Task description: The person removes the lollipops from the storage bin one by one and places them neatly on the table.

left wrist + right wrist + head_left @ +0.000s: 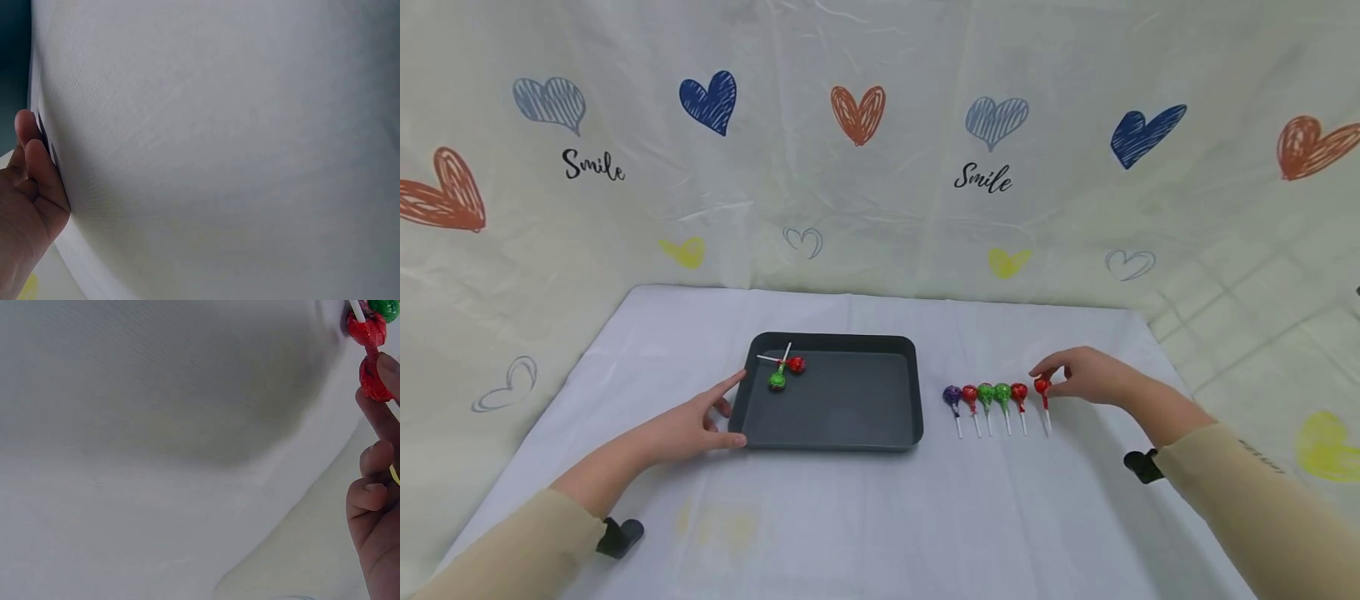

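Observation:
My right hand (1092, 377) pinches a red lollipop (1042, 387) by its wrapped head between thumb and forefinger, its white stick pointing toward me. In the right wrist view the same red head (371, 380) sits between the fingertips. To its left runs a row of lollipops: a purple one (952, 395), a red one (970, 394), two green ones and another red one (1018, 392). My left hand (688, 427) touches the left rim of a dark grey tray (850, 408) with forefinger and thumb spread. Inside the tray lie a red lollipop (797, 364) and a green lollipop (777, 381), sticks crossing.
A white cloth (850, 525) covers the table. Behind it hangs a pale sheet (910, 208) printed with hearts and lettering. The lollipop row lies just right of the tray, sticks toward me.

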A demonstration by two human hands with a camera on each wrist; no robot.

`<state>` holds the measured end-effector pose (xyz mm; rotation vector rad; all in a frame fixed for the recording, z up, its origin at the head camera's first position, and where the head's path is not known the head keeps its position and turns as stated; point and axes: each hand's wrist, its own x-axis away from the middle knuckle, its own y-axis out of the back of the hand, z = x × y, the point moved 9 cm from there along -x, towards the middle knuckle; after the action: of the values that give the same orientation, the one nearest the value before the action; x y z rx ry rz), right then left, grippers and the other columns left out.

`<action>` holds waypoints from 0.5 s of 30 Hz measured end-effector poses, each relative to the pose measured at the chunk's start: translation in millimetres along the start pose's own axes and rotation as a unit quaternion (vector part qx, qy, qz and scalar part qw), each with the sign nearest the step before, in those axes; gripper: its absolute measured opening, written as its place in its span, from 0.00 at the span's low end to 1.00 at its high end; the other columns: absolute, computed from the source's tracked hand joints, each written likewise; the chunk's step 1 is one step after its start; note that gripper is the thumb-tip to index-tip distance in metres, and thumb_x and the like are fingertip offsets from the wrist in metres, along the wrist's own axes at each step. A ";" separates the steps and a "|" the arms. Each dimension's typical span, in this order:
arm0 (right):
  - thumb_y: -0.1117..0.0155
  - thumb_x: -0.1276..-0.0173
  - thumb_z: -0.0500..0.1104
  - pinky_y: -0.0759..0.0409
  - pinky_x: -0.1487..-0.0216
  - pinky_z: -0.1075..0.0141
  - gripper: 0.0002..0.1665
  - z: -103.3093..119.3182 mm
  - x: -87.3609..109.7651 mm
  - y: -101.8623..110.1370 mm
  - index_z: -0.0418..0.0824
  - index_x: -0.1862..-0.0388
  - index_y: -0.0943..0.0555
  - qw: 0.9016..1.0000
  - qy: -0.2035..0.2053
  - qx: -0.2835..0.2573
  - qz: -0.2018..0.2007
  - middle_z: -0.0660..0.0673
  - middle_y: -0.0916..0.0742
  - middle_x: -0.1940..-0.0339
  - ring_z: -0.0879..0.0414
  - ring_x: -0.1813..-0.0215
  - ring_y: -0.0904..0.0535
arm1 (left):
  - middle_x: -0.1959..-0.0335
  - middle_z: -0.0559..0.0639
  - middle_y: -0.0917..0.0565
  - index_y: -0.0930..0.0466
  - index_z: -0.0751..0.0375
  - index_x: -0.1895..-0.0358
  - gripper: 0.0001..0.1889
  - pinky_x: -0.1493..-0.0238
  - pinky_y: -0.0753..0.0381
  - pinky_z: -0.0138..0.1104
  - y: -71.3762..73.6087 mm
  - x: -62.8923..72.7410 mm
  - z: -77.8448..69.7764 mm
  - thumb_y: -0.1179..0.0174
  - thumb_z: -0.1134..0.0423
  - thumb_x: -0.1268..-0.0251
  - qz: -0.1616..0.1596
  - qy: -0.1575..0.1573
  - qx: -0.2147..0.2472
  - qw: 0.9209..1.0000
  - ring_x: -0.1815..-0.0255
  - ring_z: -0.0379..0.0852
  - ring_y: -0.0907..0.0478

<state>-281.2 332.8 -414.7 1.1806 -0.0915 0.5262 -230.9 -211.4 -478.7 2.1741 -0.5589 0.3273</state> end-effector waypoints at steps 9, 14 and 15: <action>0.30 0.35 0.43 0.23 0.47 0.47 0.15 -15.1 -9.4 -16.7 0.45 0.49 0.14 1.000 -0.018 0.010 0.012 0.45 0.14 0.50 0.43 0.46 0.23 | 0.43 0.55 0.29 0.60 0.38 0.19 0.61 0.64 0.27 0.40 -0.2 -1.9 1.4 0.26 0.38 0.52 0.002 0.005 0.000 1.000 0.62 0.47 0.26; 0.30 0.34 0.44 0.23 0.45 0.46 0.17 -14.0 -10.5 -18.5 0.45 0.47 0.14 1.000 -0.017 0.004 0.013 0.43 0.15 0.48 0.42 0.45 0.24 | 0.43 0.54 0.29 0.60 0.39 0.19 0.61 0.64 0.28 0.39 0.7 -0.6 0.5 0.26 0.39 0.52 0.002 0.005 0.000 1.000 0.62 0.47 0.26; 0.30 0.34 0.44 0.24 0.45 0.45 0.17 -13.7 -10.2 -18.6 0.44 0.47 0.14 1.000 -0.017 0.001 0.014 0.42 0.15 0.47 0.42 0.45 0.24 | 0.43 0.54 0.29 0.60 0.39 0.19 0.61 0.64 0.28 0.39 0.8 -0.4 0.1 0.26 0.39 0.52 0.002 0.004 0.000 1.000 0.62 0.47 0.26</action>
<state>-284.8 336.5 -439.5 1.1922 -0.1359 0.5310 -231.6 -211.8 -478.3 2.1711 -0.5578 0.3387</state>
